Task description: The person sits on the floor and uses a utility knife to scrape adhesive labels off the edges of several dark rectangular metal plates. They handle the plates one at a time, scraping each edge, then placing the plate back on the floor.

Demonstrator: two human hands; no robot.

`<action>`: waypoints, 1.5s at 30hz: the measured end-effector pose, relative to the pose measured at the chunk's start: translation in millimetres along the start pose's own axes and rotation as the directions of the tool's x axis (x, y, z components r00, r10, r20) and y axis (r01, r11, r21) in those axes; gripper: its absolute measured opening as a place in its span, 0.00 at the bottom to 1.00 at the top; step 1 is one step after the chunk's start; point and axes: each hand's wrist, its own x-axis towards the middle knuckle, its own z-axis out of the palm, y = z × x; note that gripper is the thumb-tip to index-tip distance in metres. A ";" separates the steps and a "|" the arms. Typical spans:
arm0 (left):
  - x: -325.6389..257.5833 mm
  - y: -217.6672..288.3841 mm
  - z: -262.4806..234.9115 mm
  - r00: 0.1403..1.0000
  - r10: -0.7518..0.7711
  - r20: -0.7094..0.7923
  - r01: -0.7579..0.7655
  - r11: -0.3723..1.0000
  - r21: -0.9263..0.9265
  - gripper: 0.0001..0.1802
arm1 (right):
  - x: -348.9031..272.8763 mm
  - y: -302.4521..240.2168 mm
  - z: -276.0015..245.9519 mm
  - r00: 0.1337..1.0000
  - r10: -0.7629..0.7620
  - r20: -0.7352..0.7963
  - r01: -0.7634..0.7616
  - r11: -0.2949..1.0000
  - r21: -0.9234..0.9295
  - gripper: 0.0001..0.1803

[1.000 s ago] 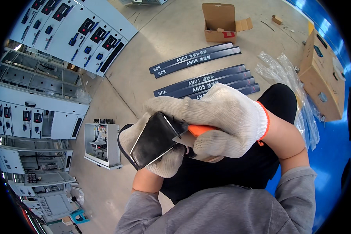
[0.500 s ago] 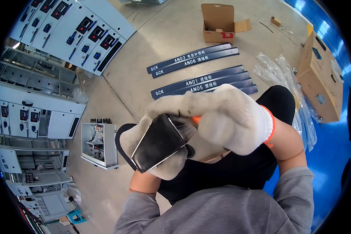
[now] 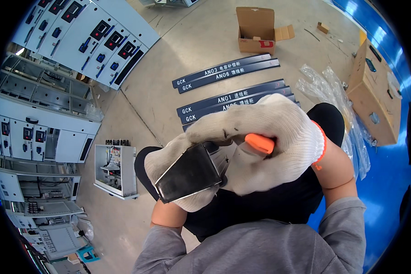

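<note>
Both of my hands wear white knit gloves and meet over my lap. My left hand (image 3: 169, 157) cups a dark rectangular metal piece (image 3: 189, 172) from below and behind. My right hand (image 3: 269, 137) is closed around an orange-handled tool (image 3: 259, 143), whose tip is hidden behind the metal piece. The gloved fingers of my right hand touch the top edge of the piece.
Several long dark-blue label strips (image 3: 228, 73) lie on the concrete floor ahead. An open cardboard box (image 3: 255, 32) stands beyond them, another box (image 3: 374, 96) and clear plastic wrap (image 3: 324, 84) at right. Grey switchgear cabinets (image 3: 55, 91) line the left; a small open unit (image 3: 116, 169) stands nearby.
The dark metal piece has tilted and shifted slightly right in my left hand. My right hand has turned, showing more of the orange handle.
</note>
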 end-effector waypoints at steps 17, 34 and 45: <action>30.8 -35.3 -5.2 0.946 0.149 -0.288 -0.260 0.880 -0.398 0.36 | -13.7 11.6 -17.9 0.908 -0.418 0.004 0.418 0.908 0.026 0.11; 25.0 -45.2 -6.3 0.984 0.073 -0.161 -0.160 0.757 -0.634 0.36 | -8.7 -4.2 -15.9 0.960 -0.278 0.023 0.275 0.958 0.087 0.06; 34.3 -73.2 -16.8 0.997 -0.031 -0.070 -0.030 0.682 -0.731 0.38 | 7.9 34.4 3.2 0.962 -0.204 -0.182 0.128 0.924 -0.360 0.16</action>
